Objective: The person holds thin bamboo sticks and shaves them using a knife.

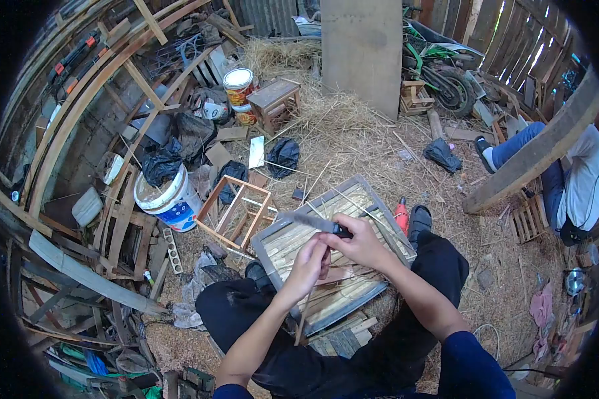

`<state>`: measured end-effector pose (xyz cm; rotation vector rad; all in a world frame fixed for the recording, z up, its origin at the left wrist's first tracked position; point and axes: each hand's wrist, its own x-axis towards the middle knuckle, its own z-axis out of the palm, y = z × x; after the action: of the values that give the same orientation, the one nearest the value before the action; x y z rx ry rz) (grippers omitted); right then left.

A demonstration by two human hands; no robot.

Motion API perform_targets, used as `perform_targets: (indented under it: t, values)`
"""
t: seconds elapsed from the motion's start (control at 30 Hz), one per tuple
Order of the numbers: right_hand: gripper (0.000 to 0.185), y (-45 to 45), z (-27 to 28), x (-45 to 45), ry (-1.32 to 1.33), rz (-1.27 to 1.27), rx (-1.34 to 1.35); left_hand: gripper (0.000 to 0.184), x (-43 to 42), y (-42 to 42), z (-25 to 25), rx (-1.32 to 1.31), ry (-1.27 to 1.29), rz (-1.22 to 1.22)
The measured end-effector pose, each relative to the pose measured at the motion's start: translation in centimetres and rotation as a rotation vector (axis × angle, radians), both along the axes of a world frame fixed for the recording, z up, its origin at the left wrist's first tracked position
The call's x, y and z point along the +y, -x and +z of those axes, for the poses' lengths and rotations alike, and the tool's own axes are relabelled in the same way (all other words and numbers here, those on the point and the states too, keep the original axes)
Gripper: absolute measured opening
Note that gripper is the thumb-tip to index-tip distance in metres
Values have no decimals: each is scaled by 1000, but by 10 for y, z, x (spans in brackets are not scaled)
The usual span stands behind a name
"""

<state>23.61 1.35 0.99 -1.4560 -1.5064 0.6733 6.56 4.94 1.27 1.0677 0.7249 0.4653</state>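
Note:
My right hand point(361, 245) is closed around the black handle of a knife point(307, 220), whose blade points left and is smeared by motion. Close against it, my left hand point(305, 265) is closed with fingertips pinched just below the blade. A thin wooden strip point(303, 318) runs down from the left hand toward my lap; its upper end is hidden by the fingers. Both hands are above a low slatted table point(283, 247) with a grey frame, between my knees. Several thin sticks point(353, 199) lie across its slats.
A small wooden frame point(227, 229) stands left of the table, near a white bucket point(180, 203). A red-bodied tool point(401, 216) lies by my right foot. A slanted post point(532, 153) is at right, with a seated person point(582, 176) behind it. Straw covers the ground.

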Motion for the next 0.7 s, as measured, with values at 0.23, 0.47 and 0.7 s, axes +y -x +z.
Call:
perform_targets:
  t: [0.23, 0.47, 0.7]
  values:
    - [16, -19, 1, 2, -98, -166, 316, 26, -5, -4, 1, 100, -216, -55]
    - [26, -58, 8, -14, -93, -331, 383, 27, -9, -1, -14, 148, -557, -126]
    - [24, -37, 13, -23, 53, -121, 226, 26, -8, -5, -9, 122, -372, -116]
